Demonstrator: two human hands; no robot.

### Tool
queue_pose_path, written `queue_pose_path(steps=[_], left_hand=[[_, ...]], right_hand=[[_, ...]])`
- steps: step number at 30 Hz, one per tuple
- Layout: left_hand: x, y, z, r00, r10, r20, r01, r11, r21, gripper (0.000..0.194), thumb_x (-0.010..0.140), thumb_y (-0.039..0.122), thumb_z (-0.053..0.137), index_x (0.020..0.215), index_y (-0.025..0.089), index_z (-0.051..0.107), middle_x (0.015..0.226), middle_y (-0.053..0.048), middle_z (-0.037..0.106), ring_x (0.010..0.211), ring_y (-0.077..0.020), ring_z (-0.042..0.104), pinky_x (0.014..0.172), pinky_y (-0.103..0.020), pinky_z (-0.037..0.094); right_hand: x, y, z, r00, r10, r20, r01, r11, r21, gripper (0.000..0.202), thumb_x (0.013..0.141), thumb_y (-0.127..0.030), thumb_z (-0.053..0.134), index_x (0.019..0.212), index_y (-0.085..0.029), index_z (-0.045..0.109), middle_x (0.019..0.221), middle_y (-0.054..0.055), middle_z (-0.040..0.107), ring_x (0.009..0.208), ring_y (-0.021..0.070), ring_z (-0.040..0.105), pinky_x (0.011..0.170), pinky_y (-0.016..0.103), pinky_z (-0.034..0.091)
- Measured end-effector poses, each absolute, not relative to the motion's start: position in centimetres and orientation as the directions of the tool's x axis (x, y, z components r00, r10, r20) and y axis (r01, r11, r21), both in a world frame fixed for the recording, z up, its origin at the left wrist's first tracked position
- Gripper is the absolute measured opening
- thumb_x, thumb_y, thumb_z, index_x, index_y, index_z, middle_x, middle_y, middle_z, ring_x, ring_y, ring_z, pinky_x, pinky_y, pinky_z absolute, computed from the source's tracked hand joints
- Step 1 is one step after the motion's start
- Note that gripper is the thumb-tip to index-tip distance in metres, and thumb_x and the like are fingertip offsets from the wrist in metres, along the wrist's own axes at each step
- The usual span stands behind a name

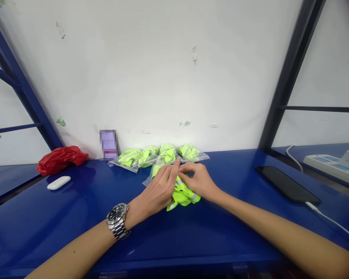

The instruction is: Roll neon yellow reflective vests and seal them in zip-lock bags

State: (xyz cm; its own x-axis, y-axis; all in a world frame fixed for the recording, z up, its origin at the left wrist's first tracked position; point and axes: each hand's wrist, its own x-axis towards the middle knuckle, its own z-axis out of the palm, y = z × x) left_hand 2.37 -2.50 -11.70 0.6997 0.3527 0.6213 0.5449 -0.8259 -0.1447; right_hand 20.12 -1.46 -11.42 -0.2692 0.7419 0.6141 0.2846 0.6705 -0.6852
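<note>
A crumpled neon yellow-green reflective vest (184,197) with silvery strips lies on the blue table, between and below my hands. Wearing a metal watch (116,215) at the wrist, my left hand (164,184) is closed over the left part of the vest, its index finger pointing up. Behind that hand a clear plastic bag (147,180) peeks out, with more neon cloth beside it. My right hand (200,180) pinches the vest's upper edge with thumb and bent fingers, against the left fingertips. The palms hide how much cloth is inside the bag.
Several clear bags of neon vests (167,153) line the wall. To their left are an upright phone (108,144), a red plastic bag (62,159) and a white case (59,182). A black phone (287,184) on a cable and a power strip (334,166) lie right.
</note>
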Motion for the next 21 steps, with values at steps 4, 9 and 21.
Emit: queue_pose_path(steps=[4, 9, 21], left_hand=[[2.1, -2.1, -11.4, 0.659, 0.356, 0.663, 0.539, -0.838, -0.085, 0.092, 0.081, 0.014, 0.053, 0.148, 0.007, -0.01, 0.13, -0.025, 0.045, 0.117, -0.0336, 0.048, 0.095, -0.051, 0.045], [1.4, -1.9, -11.3, 0.626, 0.361, 0.691, 0.516, -0.857, -0.02, 0.097, 0.083, 0.027, 0.061, 0.148, 0.009, -0.009, 0.127, -0.024, 0.047, 0.113, -0.0314, 0.052, 0.094, -0.049, 0.047], [2.5, -3.7, -11.5, 0.762, 0.246, 0.599, 0.479, -0.836, -0.266, 0.086, 0.075, -0.001, 0.039, 0.149, 0.006, -0.004, 0.135, -0.025, 0.041, 0.125, -0.0353, 0.038, 0.096, -0.056, 0.044]], right_hand=[[21.6, -1.3, -10.8, -0.355, 0.827, 0.436, -0.05, 0.449, -0.892, 0.028, 0.085, -0.039, 0.061, 0.107, -0.022, 0.058, 0.094, 0.005, 0.068, 0.089, 0.0205, 0.065, 0.077, 0.034, 0.051], [23.2, -0.7, -10.1, -0.674, 0.692, 0.257, -0.053, 0.302, -0.952, 0.061, 0.08, -0.044, 0.068, 0.132, -0.023, 0.046, 0.135, 0.012, 0.049, 0.125, 0.0246, 0.047, 0.095, 0.038, 0.045], [20.2, -1.5, -12.1, -0.336, 0.87, 0.362, 0.196, 0.44, -0.876, 0.033, 0.066, -0.039, 0.075, 0.085, -0.016, 0.062, 0.078, 0.003, 0.062, 0.078, 0.0196, 0.055, 0.067, 0.029, 0.045]])
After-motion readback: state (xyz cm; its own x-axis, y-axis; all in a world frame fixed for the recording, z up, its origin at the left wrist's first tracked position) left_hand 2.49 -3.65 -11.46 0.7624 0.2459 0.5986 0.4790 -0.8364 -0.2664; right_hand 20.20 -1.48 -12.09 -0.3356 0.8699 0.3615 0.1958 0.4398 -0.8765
